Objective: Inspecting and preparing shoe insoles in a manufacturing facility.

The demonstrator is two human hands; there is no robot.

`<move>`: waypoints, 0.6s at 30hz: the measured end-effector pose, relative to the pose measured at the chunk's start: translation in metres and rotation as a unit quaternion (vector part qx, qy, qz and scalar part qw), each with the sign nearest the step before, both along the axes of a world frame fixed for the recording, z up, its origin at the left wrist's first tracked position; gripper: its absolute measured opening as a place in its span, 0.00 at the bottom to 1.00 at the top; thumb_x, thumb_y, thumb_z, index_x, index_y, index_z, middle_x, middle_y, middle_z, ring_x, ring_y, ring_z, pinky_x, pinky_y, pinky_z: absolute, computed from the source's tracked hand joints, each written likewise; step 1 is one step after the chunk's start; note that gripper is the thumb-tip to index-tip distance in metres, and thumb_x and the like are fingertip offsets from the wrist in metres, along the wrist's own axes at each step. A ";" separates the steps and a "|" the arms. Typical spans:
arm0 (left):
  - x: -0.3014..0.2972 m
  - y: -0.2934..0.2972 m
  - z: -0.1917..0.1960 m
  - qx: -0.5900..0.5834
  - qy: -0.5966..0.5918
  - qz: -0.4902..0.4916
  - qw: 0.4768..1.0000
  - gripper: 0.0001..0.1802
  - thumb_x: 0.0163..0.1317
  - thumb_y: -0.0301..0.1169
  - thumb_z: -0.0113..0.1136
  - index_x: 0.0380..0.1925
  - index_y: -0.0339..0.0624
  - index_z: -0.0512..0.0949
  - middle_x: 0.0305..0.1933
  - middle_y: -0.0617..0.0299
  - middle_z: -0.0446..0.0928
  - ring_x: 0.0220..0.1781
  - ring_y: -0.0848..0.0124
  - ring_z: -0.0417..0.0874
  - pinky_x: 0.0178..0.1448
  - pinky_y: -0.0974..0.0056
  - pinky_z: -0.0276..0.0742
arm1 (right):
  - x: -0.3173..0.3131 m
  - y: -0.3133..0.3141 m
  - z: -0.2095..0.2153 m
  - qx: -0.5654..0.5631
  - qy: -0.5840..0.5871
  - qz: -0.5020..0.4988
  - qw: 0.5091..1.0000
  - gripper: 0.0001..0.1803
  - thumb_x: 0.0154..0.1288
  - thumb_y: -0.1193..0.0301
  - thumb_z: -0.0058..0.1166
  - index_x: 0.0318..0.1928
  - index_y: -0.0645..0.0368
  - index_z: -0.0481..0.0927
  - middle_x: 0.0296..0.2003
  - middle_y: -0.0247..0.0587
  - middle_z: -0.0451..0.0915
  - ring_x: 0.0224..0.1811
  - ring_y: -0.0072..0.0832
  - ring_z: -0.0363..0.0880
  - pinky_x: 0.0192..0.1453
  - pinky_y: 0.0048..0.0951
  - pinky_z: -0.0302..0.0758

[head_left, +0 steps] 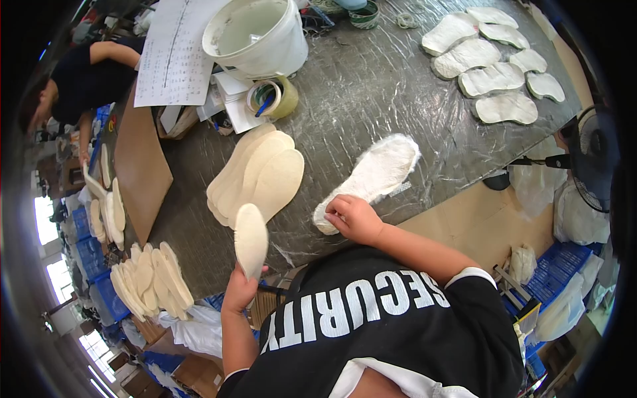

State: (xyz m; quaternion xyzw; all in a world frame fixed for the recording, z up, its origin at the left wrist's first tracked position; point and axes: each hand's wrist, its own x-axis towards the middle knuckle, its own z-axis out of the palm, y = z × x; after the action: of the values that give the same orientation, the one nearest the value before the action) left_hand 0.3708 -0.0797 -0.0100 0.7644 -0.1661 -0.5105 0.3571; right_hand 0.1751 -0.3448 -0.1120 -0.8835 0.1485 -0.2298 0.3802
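My left hand [240, 290] is closed round one end of a cream insole [251, 240], held upright at the table's near edge. Just beyond it, several flat cream insoles [275, 182] lie fanned in an overlapping pile. A fluffy white insole [385, 166] lies flat to the right, with ragged fibres along its wide end. My right hand [356, 219] rests at its narrow end, fingers curled and pinched together. Whatever is between those fingertips, if anything, is too small to make out.
Several padded white insoles [491, 78] lie at the far right of the table. A white bucket [285, 46], tape rolls [285, 99] and a written sheet [174, 56] stand or lie at the back. More insoles [151, 282] stand left. A fan [590, 159] is at right; another person [93, 79] works far left.
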 end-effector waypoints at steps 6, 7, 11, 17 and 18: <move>-0.032 -0.077 0.019 0.007 -0.433 -0.232 0.871 0.30 0.48 0.22 0.58 0.55 0.33 0.65 0.54 0.43 0.71 0.58 0.47 0.71 0.66 0.50 0.64 | 0.011 0.016 0.029 0.725 -0.066 0.073 0.682 0.34 0.72 0.55 0.51 0.70 0.59 0.58 0.55 0.46 0.74 0.53 0.33 0.77 0.55 0.35 0.77; -0.034 -0.084 0.018 -0.014 -0.459 -0.274 0.845 0.36 0.45 0.27 0.68 0.55 0.35 0.63 0.55 0.45 0.70 0.58 0.47 0.71 0.64 0.51 0.65 | 0.016 0.007 0.046 0.715 -0.008 0.054 0.697 0.33 0.74 0.57 0.46 0.73 0.54 0.53 0.61 0.43 0.70 0.62 0.34 0.73 0.60 0.43 0.75; -0.038 -0.102 0.018 -0.040 -0.405 -0.268 0.873 0.39 0.42 0.33 0.75 0.51 0.39 0.61 0.56 0.46 0.67 0.58 0.47 0.71 0.62 0.51 0.67 | 0.015 -0.001 0.047 0.785 -0.065 -0.007 0.616 0.27 0.77 0.63 0.41 0.72 0.51 0.55 0.62 0.41 0.69 0.63 0.34 0.71 0.64 0.45 0.73; -0.034 -0.135 0.022 -0.078 -0.356 -0.285 0.887 0.29 0.42 0.31 0.74 0.43 0.38 0.69 0.53 0.47 0.69 0.52 0.49 0.76 0.55 0.54 0.74 | -0.008 -0.007 0.046 0.795 -0.176 -0.072 0.576 0.25 0.78 0.66 0.39 0.72 0.52 0.56 0.58 0.42 0.72 0.59 0.34 0.75 0.58 0.42 0.78; -0.029 -0.135 0.019 -0.081 -0.350 -0.292 0.886 0.29 0.42 0.31 0.74 0.43 0.38 0.69 0.53 0.47 0.69 0.52 0.49 0.76 0.55 0.54 0.74 | -0.019 -0.014 0.037 0.732 -0.166 -0.096 0.653 0.26 0.77 0.67 0.41 0.72 0.53 0.56 0.56 0.43 0.74 0.55 0.32 0.76 0.54 0.39 0.79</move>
State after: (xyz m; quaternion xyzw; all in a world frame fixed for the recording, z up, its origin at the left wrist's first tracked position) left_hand 0.3423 -0.2151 0.0091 0.7788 -0.5370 -0.2756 0.1707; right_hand 0.1558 -0.3590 -0.0752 -0.2467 0.2871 -0.2241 0.8980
